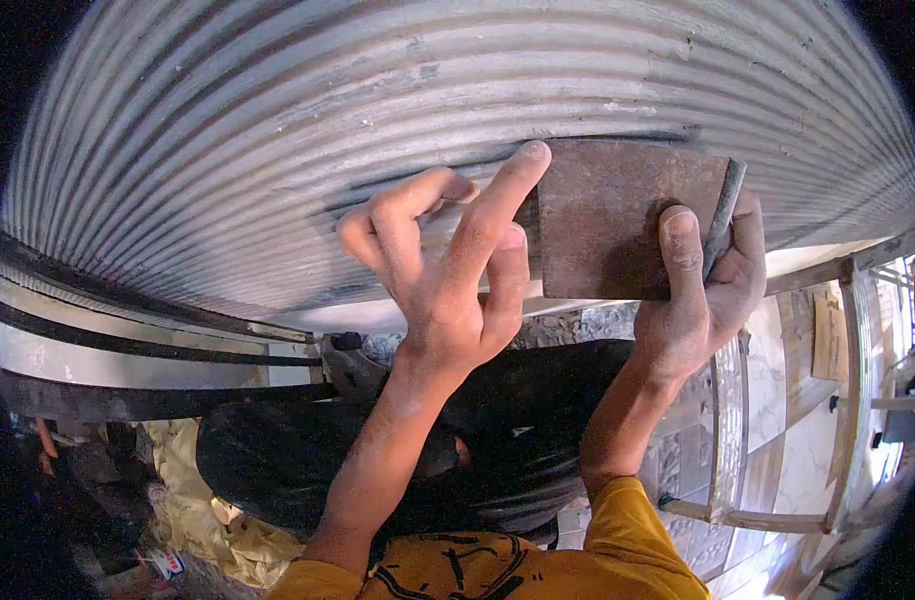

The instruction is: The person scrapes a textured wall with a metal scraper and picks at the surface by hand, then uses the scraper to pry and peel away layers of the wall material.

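Note:
My right hand (pixel 693 300) grips a flat, rectangular, rusty brown scraper plate (pixel 608 215). The thumb lies across its face, and the fingers wrap behind the grey rolled rim along its right side. My left hand (pixel 453 270) is open, its index finger stretched up to the plate's upper left corner. The thumb stands apart from that finger, and the other fingers are bent toward the wall. Pale dust coats both hands. Just behind them rises a grey ribbed panel (pixel 538 70), with dark marks along the grooves near the plate's top edge.
Dark-clad legs (pixel 278 460) are below my arms. Crumpled tan paper (pixel 183 470) lies at lower left. On the right, a metal frame (pixel 728 430) stands over the tiled floor, with a cardboard piece (pixel 830 335) beyond. Dark horizontal rails (pixel 158 345) run along the left.

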